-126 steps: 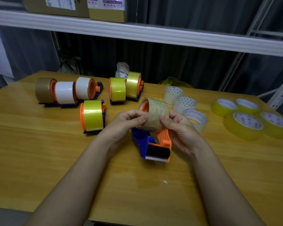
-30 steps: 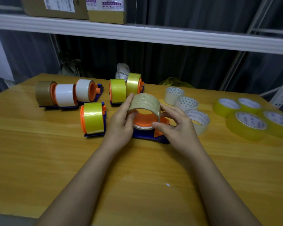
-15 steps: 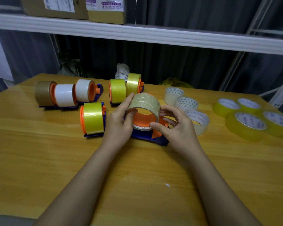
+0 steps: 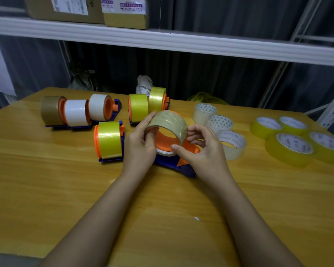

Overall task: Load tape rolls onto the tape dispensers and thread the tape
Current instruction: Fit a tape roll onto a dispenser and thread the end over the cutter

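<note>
Dispensers already loaded with brown, white and yellow tape (image 4: 79,112) line the far left of a wooden table (image 4: 46,189). At centre, a person's left hand (image 4: 139,145) grips one side of a clear tape roll (image 4: 168,122) seated on the orange hub of a blue dispenser (image 4: 174,162) lying on the table, while the right hand (image 4: 202,149) pinches the roll's near edge. Loose clear rolls (image 4: 220,124) and yellow rolls (image 4: 289,147) lie to the right.

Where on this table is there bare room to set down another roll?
The near wooden tabletop outside either forearm is bare. The far side is crowded: loaded dispensers far left, clear rolls and yellow rolls right.
</note>
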`<state>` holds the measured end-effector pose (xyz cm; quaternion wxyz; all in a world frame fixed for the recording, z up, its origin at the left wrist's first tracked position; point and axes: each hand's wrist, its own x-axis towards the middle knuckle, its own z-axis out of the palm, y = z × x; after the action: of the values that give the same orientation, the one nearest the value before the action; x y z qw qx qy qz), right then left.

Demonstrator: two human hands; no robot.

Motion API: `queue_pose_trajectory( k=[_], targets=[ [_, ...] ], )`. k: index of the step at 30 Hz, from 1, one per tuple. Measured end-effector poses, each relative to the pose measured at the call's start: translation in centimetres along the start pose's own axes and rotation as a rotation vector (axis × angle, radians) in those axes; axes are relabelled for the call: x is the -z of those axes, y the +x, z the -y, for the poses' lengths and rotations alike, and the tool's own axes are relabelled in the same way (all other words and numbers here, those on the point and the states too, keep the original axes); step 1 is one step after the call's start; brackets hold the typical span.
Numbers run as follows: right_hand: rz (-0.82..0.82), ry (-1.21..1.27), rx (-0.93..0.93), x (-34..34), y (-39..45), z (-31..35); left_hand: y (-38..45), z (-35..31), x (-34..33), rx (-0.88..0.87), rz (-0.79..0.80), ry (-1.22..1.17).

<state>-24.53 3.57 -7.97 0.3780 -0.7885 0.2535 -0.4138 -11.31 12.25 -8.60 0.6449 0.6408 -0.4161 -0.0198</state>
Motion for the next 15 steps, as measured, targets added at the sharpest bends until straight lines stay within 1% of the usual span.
queue_pose_trajectory(
  k=[7, 15],
  targets=[
    [-0.023, -0.029, 0.007, -0.64, -0.13, 0.25, -0.13, -0.02, -0.23, 0.024, -0.051, -0.039],
    [-0.024, -0.023, -0.008, -0.92, -0.06, 0.36, -0.17, 0.1, -0.33, 0.019, -0.095, -0.005]
  ],
)
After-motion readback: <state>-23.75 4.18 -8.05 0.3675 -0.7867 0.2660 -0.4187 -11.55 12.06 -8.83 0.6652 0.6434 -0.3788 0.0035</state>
